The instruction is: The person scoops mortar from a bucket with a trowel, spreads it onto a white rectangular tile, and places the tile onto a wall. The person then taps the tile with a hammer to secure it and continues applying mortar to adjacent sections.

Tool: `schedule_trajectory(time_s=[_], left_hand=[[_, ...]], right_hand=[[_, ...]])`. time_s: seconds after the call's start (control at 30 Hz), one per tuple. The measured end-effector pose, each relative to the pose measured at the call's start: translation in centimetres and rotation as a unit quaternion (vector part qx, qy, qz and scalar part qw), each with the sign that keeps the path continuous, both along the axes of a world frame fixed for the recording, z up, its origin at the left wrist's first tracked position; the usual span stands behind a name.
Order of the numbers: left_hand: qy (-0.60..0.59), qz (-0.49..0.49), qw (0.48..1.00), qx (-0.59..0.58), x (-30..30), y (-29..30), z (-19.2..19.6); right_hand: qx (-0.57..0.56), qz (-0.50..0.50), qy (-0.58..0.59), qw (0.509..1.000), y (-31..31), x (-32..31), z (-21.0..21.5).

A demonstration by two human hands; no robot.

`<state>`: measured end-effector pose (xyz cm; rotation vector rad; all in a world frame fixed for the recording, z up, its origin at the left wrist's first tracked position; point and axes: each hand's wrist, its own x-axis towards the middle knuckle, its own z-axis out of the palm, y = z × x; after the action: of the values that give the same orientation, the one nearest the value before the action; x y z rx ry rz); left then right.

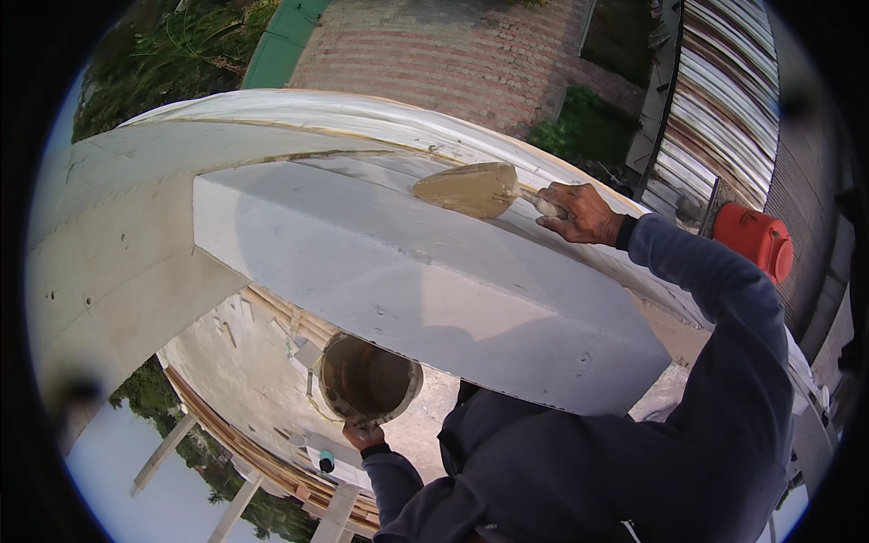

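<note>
My right hand [584, 214] is closed round the pale handle of a trowel [472, 188]. Its broad blade, coated in tan mortar, lies over the far edge of a grey block-like ledge [362, 244], close to the wall top; whether it touches the surface I cannot tell. Lower left, my left hand [364, 436] grips the near rim of a round bucket [346, 364], tilted so that its dark inside shows. How much mortar the bucket holds is hard to make out. The bucket is beside the near edge of the ledge.
A red lidded container [754, 242] is to the right, near a corrugated metal roof [715, 100]. Brick paving [407, 63] and a green gate [282, 45] lie far below, past the wall edge. Wooden planks [235, 443] run along the lower left.
</note>
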<state>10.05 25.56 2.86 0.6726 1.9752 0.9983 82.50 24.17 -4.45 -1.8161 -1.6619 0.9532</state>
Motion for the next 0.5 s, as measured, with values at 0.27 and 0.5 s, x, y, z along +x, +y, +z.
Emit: schedule_trajectory(time_s=[0.27,0.5], left_hand=[[-0.156,0.096,0.982,-0.047,2.7,1.2,1.2],[0.014,-0.069,0.997,-0.03,-0.1,0.4,-1.0]], right_hand=[[-0.224,-0.029,0.11,0.968,-6.3,6.8,6.4],[-0.344,-0.078,0.18,0.918,1.2,6.1,-0.1]])
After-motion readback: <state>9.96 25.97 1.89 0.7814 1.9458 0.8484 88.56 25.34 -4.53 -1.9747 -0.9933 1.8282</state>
